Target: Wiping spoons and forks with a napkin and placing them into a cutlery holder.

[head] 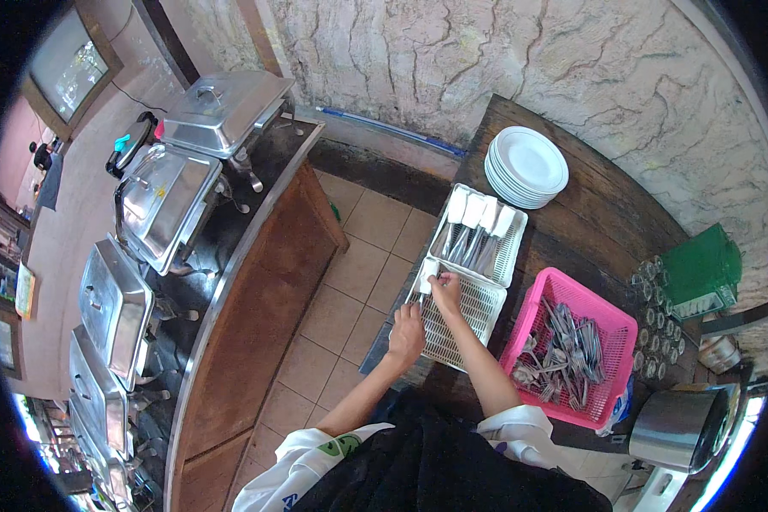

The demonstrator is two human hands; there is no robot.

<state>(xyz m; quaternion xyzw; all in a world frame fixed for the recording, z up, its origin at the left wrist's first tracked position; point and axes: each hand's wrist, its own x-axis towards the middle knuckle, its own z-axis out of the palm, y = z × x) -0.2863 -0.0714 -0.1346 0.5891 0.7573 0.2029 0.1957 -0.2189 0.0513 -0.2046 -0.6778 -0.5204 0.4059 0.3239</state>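
My left hand holds the handle end of metal cutlery at the left edge of a white plastic basket. My right hand has its fingers on the white paper wrap around the other end of that cutlery. Just beyond, a second white basket holds several bundles of cutlery with white wraps on their far ends. To the right, a pink plastic basket holds loose forks and spoons. Which utensils are inside the wrap in my hands cannot be made out.
A stack of white plates stands on the dark wooden table. Drinking glasses, a green box and a large metal pot are at the right. Across the tiled floor, a counter bears several chafing dishes.
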